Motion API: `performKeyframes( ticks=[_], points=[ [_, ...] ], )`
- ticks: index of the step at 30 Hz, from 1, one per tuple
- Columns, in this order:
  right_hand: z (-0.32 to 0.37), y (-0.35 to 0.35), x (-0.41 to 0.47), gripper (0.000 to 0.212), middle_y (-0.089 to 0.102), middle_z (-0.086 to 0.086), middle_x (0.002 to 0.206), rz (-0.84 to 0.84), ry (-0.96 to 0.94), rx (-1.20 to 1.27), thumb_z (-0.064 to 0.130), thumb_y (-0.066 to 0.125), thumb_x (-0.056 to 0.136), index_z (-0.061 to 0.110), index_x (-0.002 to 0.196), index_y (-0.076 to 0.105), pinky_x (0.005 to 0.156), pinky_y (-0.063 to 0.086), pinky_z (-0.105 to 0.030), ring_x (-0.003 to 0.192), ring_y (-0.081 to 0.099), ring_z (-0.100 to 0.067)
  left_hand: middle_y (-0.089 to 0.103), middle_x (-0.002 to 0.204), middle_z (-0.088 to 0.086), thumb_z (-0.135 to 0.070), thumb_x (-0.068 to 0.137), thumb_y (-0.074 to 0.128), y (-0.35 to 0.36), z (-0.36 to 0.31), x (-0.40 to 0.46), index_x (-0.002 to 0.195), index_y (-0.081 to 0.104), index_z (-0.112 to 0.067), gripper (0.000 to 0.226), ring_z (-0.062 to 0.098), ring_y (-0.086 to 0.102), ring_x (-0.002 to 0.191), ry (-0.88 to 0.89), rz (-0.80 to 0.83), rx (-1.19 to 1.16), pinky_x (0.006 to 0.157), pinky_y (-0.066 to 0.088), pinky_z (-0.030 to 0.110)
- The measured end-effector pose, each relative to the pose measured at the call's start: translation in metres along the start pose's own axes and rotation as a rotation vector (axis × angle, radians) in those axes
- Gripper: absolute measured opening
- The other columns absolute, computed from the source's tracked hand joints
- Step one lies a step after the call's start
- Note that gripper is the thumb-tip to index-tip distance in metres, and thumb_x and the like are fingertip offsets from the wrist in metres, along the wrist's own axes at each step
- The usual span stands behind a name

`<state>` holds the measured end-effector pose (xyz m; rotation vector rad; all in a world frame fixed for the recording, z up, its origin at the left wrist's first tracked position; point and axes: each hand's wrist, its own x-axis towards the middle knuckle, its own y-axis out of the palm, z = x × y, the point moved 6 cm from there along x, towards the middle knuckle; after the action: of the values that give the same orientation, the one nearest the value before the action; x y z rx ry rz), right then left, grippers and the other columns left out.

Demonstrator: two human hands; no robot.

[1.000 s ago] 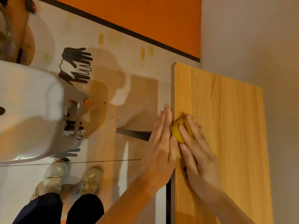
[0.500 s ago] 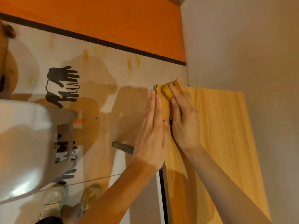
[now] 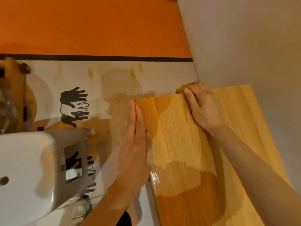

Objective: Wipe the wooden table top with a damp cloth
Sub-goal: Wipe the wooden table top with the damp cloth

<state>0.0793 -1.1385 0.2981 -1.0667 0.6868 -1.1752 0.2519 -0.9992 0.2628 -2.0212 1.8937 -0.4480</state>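
Observation:
The wooden table top (image 3: pixel 175 137) is a light, glossy board running from the middle of the view to the lower right. My right hand (image 3: pixel 203 108) presses a yellow cloth (image 3: pixel 179 90) onto the board's far edge; only a small bit of cloth shows past my fingers. My left hand (image 3: pixel 136 142) lies flat with its fingers together against the board's left edge and holds nothing. A wet sheen shows on the wood near the left edge.
A white plastic chair (image 3: pixel 32 168) stands at the lower left. The floor (image 3: pixel 114 82) is pale with black hand prints (image 3: pixel 75 105), and an orange band lies beyond it. A grey wall (image 3: pixel 252 46) borders the board on the right.
My right hand has carried the cloth from the board's left edge up to the far corner and then right along the far edge. My left hand stayed on the left edge.

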Motion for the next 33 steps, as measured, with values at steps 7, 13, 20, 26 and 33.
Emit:
performKeyframes(
  ticks=[7, 13, 20, 26, 33],
  points=[
    [-0.073, -0.027, 0.004, 0.033, 0.068, -0.006, 0.106, -0.187, 0.381, -0.039, 0.021, 0.04, 0.103, 0.016, 0.092, 0.071, 0.117, 0.026, -0.046, 0.107, 0.06, -0.024, -0.006, 0.169, -0.001, -0.021, 0.105, 0.03, -0.008, -0.003, 0.003, 0.16, 0.008, -0.011, 0.059, 0.013, -0.004, 0.156, 0.03, -0.001, 0.308, 0.127, -0.001, 0.032],
    [0.037, 0.026, -0.016, 0.038, 0.055, -0.008, 0.141, 0.02, -0.079, 0.064, 0.025, 0.039, 0.103, 0.011, 0.13, 0.061, 0.122, 0.018, -0.033, 0.138, 0.043, -0.022, 0.006, 0.167, 0.017, -0.014, 0.102, 0.031, 0.041, -0.045, 0.03, 0.157, 0.013, 0.001, 0.06, 0.024, 0.002, 0.156, 0.137, 0.081, 0.538, 0.126, -0.007, 0.032],
    [-0.112, -0.039, -0.004, 0.036, 0.063, -0.004, 0.13, -0.1, 0.153, 0.048, 0.028, 0.038, 0.104, 0.014, 0.117, 0.069, 0.116, 0.03, -0.033, 0.129, 0.05, -0.019, -0.006, 0.167, 0.012, -0.039, 0.105, 0.017, 0.07, -0.054, 0.041, 0.158, 0.003, -0.005, 0.065, 0.024, -0.004, 0.156, 0.138, 0.182, 0.66, 0.124, -0.011, 0.03],
    [-0.206, -0.072, -0.003, 0.038, 0.064, -0.007, 0.129, -0.389, 0.753, 0.102, 0.021, 0.035, 0.103, 0.012, 0.116, 0.069, 0.089, 0.044, -0.028, 0.114, 0.059, -0.026, -0.006, 0.167, 0.01, -0.043, 0.103, 0.017, 0.07, -0.059, 0.042, 0.159, 0.005, -0.005, 0.068, 0.021, -0.01, 0.154, 0.096, 0.208, 0.704, 0.125, -0.002, 0.036],
    [-0.138, -0.041, -0.007, 0.039, 0.039, -0.018, 0.152, -0.258, 0.293, -0.013, 0.01, 0.042, 0.103, -0.001, 0.141, 0.046, 0.122, 0.01, -0.038, 0.146, 0.027, -0.035, -0.005, 0.168, 0.011, -0.042, 0.104, 0.021, 0.113, -0.085, 0.043, 0.159, 0.006, -0.004, 0.068, 0.022, -0.007, 0.156, 0.235, 0.286, 0.658, 0.127, -0.003, 0.035]
  ],
)
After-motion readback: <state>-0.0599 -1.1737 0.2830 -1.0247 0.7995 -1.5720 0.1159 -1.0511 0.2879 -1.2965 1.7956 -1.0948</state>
